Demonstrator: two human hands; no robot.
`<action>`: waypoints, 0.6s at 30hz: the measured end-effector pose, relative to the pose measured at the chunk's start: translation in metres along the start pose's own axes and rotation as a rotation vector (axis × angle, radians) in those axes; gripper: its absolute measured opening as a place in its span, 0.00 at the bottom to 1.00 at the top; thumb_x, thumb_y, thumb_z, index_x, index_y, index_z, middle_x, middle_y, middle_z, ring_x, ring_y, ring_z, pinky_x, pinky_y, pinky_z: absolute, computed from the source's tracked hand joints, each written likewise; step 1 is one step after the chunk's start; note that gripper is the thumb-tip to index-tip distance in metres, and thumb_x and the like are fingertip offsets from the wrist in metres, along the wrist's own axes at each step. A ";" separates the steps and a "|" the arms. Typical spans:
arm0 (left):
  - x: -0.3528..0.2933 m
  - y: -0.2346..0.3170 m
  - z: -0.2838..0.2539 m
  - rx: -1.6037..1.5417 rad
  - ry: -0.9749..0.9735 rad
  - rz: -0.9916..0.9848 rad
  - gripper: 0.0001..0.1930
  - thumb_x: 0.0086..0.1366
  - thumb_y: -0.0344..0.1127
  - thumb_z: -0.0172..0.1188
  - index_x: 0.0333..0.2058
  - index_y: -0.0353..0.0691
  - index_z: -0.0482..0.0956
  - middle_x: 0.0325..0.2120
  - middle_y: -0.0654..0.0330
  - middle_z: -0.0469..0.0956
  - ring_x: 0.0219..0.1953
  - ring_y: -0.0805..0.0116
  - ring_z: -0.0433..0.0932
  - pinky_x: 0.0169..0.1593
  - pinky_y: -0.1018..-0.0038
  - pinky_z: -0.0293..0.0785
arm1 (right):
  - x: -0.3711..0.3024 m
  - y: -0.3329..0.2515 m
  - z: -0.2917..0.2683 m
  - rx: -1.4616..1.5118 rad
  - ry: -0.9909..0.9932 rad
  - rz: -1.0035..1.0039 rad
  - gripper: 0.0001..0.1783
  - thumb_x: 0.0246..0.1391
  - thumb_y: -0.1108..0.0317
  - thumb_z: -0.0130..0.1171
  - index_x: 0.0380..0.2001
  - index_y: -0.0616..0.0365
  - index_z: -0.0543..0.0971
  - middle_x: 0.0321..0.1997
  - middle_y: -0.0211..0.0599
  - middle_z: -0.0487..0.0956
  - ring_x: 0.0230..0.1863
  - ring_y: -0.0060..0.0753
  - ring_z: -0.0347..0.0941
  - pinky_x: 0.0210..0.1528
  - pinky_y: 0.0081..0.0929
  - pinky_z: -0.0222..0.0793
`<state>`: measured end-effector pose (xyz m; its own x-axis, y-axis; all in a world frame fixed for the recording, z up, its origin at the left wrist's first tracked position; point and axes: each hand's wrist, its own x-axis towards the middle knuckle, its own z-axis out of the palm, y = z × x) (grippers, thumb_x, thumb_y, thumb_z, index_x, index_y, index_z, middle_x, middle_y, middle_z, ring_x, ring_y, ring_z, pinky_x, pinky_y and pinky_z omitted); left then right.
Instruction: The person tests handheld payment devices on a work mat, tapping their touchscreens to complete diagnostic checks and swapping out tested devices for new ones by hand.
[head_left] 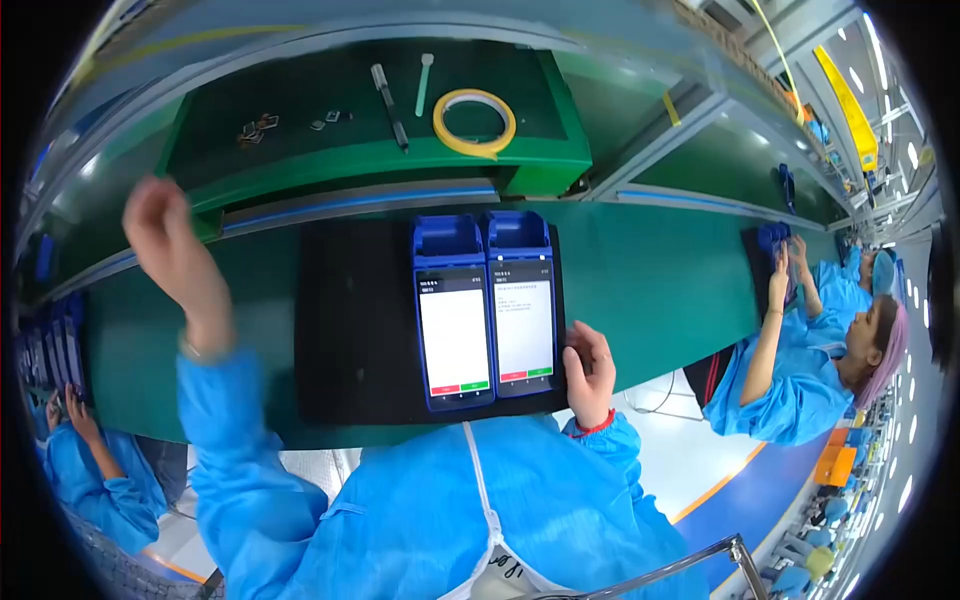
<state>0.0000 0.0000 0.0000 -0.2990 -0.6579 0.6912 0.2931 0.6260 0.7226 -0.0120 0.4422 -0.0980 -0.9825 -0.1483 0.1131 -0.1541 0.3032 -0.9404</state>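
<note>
Two blue handheld payment terminals lie side by side on a black mat (350,330), printer bays at their far ends. The left terminal (455,340) shows a white screen with a red and a green button. On the right terminal (524,330) the lit screen also carries some lines of text. My right hand (590,375) rests beside the right terminal's lower right edge, fingers loosely bent and apart, holding nothing visible. Raised at the left, well away from both terminals, my left hand (168,235) is smeared by motion; its fingers look curled, and anything in them is hidden.
A green raised shelf (380,165) spans the far side, bearing a yellow tape roll (474,124), a marker (389,108), a light-green tool (424,85) and several small cards (258,128). Co-workers in blue sit at right (800,370) and left (105,470), with more blue terminals near them.
</note>
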 end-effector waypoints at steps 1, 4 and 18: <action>-0.035 0.016 -0.004 -0.072 -0.135 -0.094 0.16 0.61 0.25 0.50 0.49 0.37 0.67 0.46 0.57 0.70 0.48 0.70 0.69 0.51 0.77 0.66 | 0.002 -0.013 0.007 0.028 -0.023 -0.003 0.23 0.46 0.79 0.54 0.50 0.64 0.69 0.42 0.40 0.73 0.41 0.29 0.70 0.47 0.26 0.67; -0.135 0.070 0.010 -0.345 -0.536 -0.602 0.34 0.52 0.25 0.54 0.59 0.41 0.54 0.55 0.56 0.61 0.57 0.63 0.61 0.59 0.67 0.56 | 0.013 -0.016 -0.004 -0.073 -0.231 -0.033 0.27 0.42 0.76 0.58 0.50 0.65 0.69 0.41 0.41 0.73 0.42 0.32 0.69 0.48 0.27 0.64; -0.222 0.102 0.035 -0.047 -0.959 -0.387 0.53 0.46 0.29 0.63 0.61 0.31 0.31 0.57 0.40 0.46 0.60 0.47 0.52 0.61 0.58 0.50 | 0.015 -0.012 -0.015 -0.123 -0.323 -0.159 0.34 0.37 0.71 0.61 0.53 0.65 0.67 0.43 0.45 0.72 0.45 0.38 0.67 0.51 0.31 0.61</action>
<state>0.0646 0.2246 -0.0790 -0.9720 -0.1882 0.1407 0.0519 0.4123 0.9096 -0.0264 0.4502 -0.0802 -0.8646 -0.4857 0.1289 -0.3324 0.3604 -0.8715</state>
